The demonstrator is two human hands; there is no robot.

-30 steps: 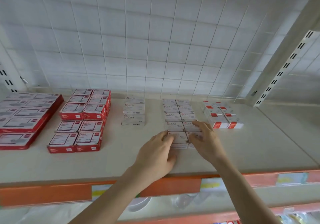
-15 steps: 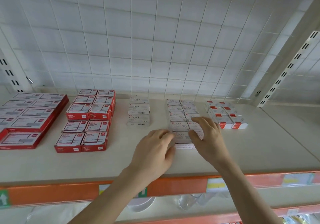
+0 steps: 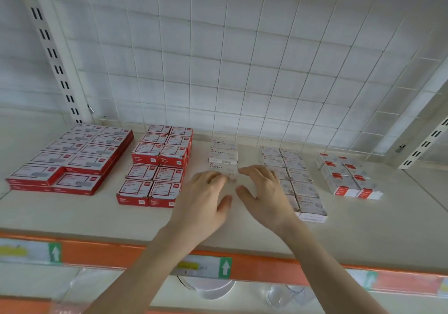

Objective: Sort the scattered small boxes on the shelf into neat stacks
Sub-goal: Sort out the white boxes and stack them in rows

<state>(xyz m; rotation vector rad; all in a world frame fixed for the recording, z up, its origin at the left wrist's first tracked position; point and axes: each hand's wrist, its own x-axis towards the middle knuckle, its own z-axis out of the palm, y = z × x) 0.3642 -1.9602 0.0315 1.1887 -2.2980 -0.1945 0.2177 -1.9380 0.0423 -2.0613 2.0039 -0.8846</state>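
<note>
One staples box (image 3: 221,167) | just beyond left hand (image 3: 202,201) | right hand (image 3: 265,196)

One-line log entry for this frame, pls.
phase: squaring up white column | left hand: open, fingertips at front STAPLES box | right hand: open, at box's right edge | contact: unclear | grasp: none

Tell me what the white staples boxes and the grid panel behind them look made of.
Staples boxes: probably thin printed cardboard, matte; crisp folded edges, printed lettering and a barcode. Grid panel: seemingly white-coated metal wire; thin crossing rods in squares, though plastic cannot be ruled out.
</note>
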